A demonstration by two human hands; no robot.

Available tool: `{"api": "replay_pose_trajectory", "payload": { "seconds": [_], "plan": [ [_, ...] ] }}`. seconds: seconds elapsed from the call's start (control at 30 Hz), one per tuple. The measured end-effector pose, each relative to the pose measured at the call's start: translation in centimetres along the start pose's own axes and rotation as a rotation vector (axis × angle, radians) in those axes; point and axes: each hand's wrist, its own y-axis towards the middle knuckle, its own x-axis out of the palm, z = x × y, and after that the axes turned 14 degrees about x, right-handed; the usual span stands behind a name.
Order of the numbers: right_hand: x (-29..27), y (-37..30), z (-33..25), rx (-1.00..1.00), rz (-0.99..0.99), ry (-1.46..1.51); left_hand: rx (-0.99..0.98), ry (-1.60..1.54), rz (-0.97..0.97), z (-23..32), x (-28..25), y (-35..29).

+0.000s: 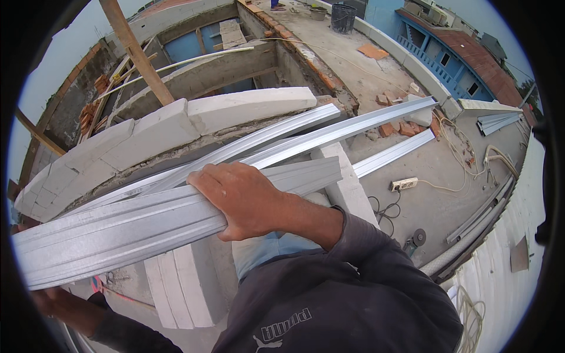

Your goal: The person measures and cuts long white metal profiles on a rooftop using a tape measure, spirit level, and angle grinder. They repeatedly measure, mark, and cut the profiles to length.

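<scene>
A long ribbed metal profile, silvery grey, lies slantwise across the front of me. My right hand grips it from above near its right part, fingers over the far edge and thumb on the near side. At the far left my left hand reaches under the profile's other end and holds it; the dark rim and the metal hide most of its fingers. Beyond it, more shiny metal profiles lie along a low wall of white blocks. One shorter profile rests on the right.
White blocks stand close by my body, below the held profile. On the floor at right are a power strip with cables, an angle grinder and pipes. Broken bricks and a black bucket are farther off. A wooden post leans at left.
</scene>
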Motion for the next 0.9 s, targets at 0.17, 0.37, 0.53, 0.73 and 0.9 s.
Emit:
{"api": "replay_pose_trajectory", "payload": {
  "seconds": [0.17,0.37,0.53,0.73,0.9],
  "plan": [
    [0.8,-8.5,11.5,0.32,-0.371,-0.307,-0.451,-0.342,0.37,-15.8,1.5,-23.0],
    [5.4,-16.0,23.2,0.614,-0.563,-0.631,-0.859,-0.589,0.626,-27.0,5.9,-40.1],
    [7.7,-19.3,25.9,0.798,-0.494,-0.617,-0.983,-0.441,0.8,-32.8,6.4,-45.3],
    [6.5,-28.4,19.0,1.032,0.163,-0.389,-1.052,-0.3,0.959,-35.5,5.0,-47.3],
    [5.2,-42.1,9.0,1.747,-0.112,-0.024,-1.145,-0.312,1.04,-36.8,3.6,-49.7]
  ]
}}
